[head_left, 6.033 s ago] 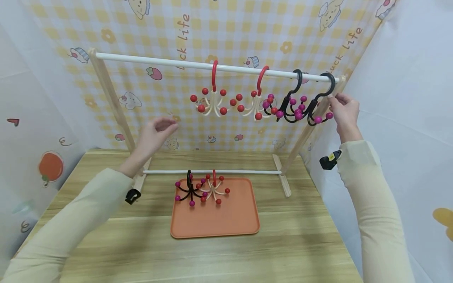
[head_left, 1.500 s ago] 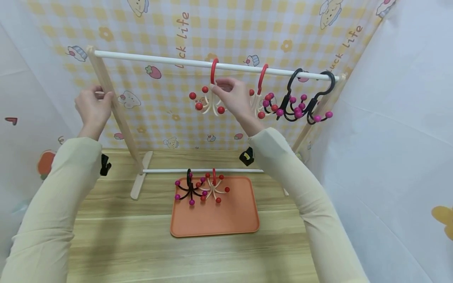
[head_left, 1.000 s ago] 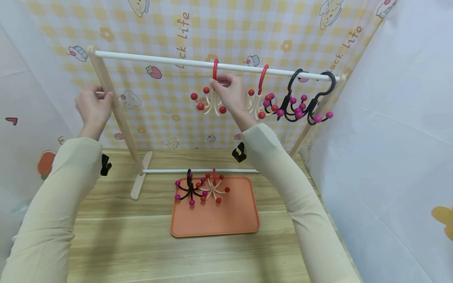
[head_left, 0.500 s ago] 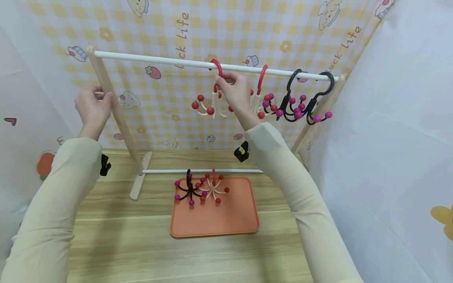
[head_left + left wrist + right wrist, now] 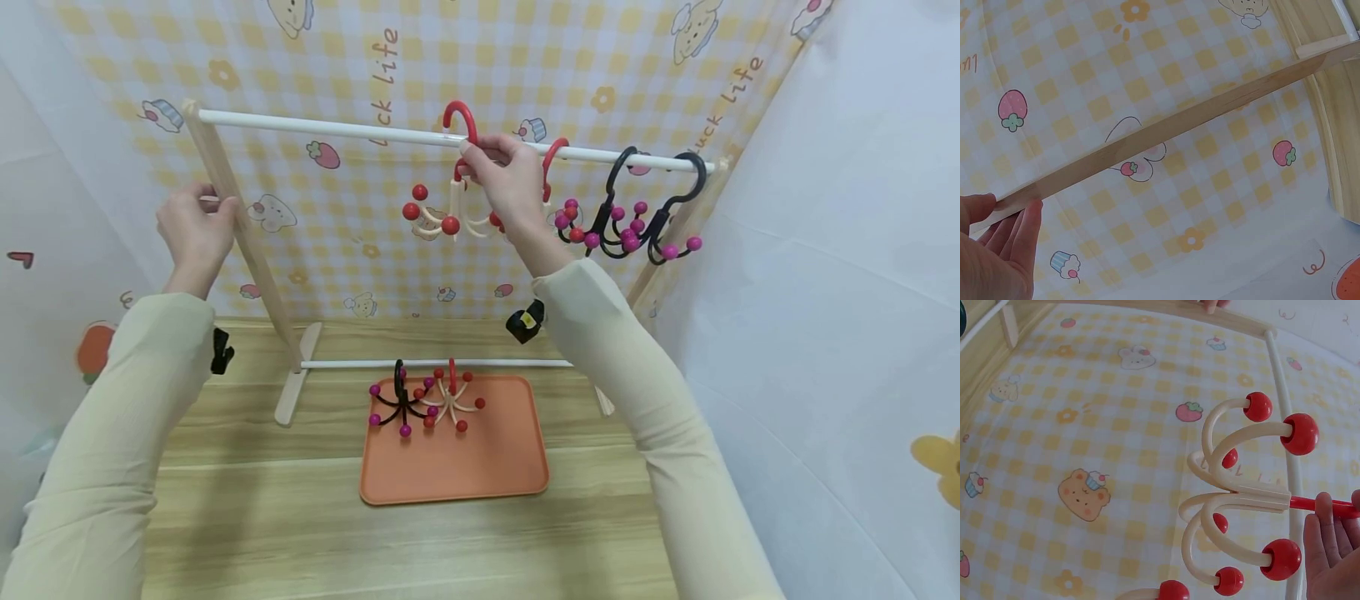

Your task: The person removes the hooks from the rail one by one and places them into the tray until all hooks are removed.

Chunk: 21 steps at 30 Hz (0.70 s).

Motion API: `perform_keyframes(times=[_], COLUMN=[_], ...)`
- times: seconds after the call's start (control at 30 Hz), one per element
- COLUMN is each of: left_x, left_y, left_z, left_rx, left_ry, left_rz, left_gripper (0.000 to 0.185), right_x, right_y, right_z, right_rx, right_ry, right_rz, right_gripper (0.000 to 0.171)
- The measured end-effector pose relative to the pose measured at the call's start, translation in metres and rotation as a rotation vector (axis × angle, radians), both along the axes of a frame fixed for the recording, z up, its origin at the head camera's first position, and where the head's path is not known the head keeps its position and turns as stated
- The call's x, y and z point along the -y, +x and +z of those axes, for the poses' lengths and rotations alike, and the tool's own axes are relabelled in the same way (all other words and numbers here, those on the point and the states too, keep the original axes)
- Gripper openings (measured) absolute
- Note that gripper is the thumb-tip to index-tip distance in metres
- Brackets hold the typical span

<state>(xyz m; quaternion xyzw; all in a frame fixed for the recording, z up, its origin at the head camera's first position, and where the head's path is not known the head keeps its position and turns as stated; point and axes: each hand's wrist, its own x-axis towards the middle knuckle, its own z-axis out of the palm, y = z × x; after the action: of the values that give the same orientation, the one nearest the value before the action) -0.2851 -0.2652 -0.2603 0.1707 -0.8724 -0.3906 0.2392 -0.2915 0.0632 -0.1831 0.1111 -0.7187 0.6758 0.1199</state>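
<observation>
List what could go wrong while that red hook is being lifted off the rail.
The right hand pinches only the thin red stem of the red-and-cream hook; it could slip and fall toward the orange tray below. Its curved arms hang close to the second red hook and might snag it. The left hand grips the wooden post; a tug could rock the rack.

Bright, even, diffuse light with only soft, faint shadows on the wooden desk (image 5: 300, 533). Head view bends straight lines towards its edges. Wrist views are sharp, slightly washed out, without glare.
</observation>
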Motion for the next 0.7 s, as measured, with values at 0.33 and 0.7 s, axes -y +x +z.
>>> perform_keyframes(times=[0.33,0.7], left_x=[0.0,0.0], left_y=[0.001,0.001], left_z=[0.001,0.001], left_rx=[0.01,0.006], left_ry=[0.0,0.005], left_rz=[0.0,-0.004], left_gripper=[0.041,0.041], right_x=[-0.004,-0.01], right_y=[0.019,0.029], right_z=[-0.007,-0.039], right_rx=[-0.019,0.046], right_ry=[-0.008,0.059], right_rz=[0.109,0.136], right_gripper=[0.02,0.018])
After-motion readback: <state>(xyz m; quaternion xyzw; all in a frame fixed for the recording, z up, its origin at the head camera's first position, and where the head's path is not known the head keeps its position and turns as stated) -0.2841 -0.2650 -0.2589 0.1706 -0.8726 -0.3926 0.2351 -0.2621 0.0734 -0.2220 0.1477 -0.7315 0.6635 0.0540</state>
